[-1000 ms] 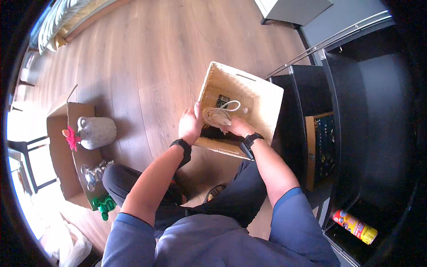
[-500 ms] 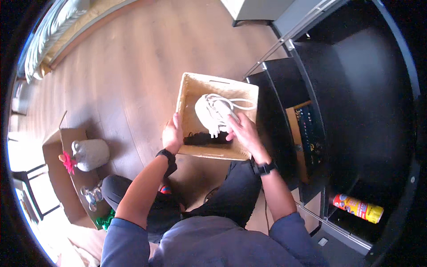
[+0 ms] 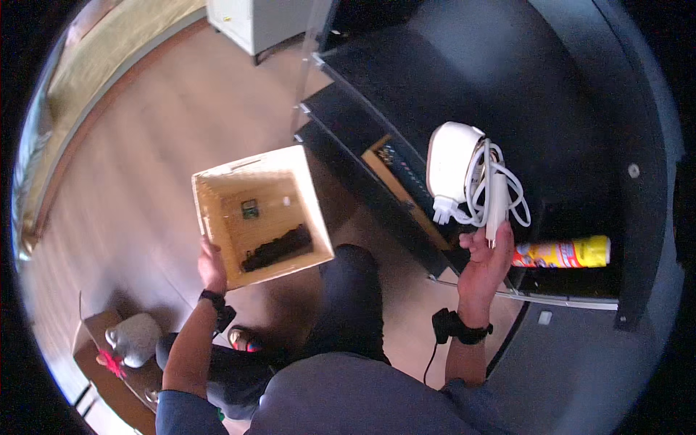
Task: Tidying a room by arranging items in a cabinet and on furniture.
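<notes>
Right hand (image 3: 484, 262) closed on white charger (image 3: 453, 170) by its cord (image 3: 500, 190), raised toward shelf (image 3: 406, 192); left hand (image 3: 212, 262) grips box (image 3: 217, 217) rim, steadying it.

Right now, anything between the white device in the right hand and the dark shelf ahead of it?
Nothing visible. The right hand holds the white corded device up before the black shelf unit; the yellow can lies lower, beside the hand.

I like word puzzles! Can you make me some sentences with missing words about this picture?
1. The right hand holds up a white charger with a coiled ____.
2. The left hand grips the edge of a square ____.
3. The can lying on the dark shelf is mostly ____.
4. The floor is made of ____.

Missing words: cord; basket; yellow; wood
</notes>
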The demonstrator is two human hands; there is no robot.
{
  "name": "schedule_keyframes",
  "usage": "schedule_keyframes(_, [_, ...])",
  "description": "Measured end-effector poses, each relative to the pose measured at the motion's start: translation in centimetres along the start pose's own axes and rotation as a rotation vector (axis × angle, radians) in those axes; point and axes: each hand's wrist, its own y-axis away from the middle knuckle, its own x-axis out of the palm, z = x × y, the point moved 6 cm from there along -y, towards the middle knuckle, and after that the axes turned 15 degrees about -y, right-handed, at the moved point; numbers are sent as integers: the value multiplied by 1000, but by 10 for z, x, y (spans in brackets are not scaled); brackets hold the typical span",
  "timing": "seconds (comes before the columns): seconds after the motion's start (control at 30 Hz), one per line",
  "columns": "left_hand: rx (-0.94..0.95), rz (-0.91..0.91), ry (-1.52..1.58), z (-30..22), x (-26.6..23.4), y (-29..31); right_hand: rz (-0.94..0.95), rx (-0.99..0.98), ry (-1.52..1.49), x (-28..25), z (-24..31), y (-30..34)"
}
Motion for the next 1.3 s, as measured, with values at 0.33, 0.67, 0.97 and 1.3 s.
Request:
schedule_keyframes(0.33, [78, 1, 22, -7, 2, 1, -344, -113, 5, -92, 8, -33])
schedule_keyframes(0.67, [61, 4, 22, 5, 3, -6, -357, -89, 12, -76, 9, -52])
schedule_keyframes(0.97, [59, 17, -6, -11, -2, 6, -309, -121, 138, -58, 18, -63])
schedule_keyframes(1.3, [75, -40, 39, 3, 5, -3, -341, -161, 14, -75, 26, -39])
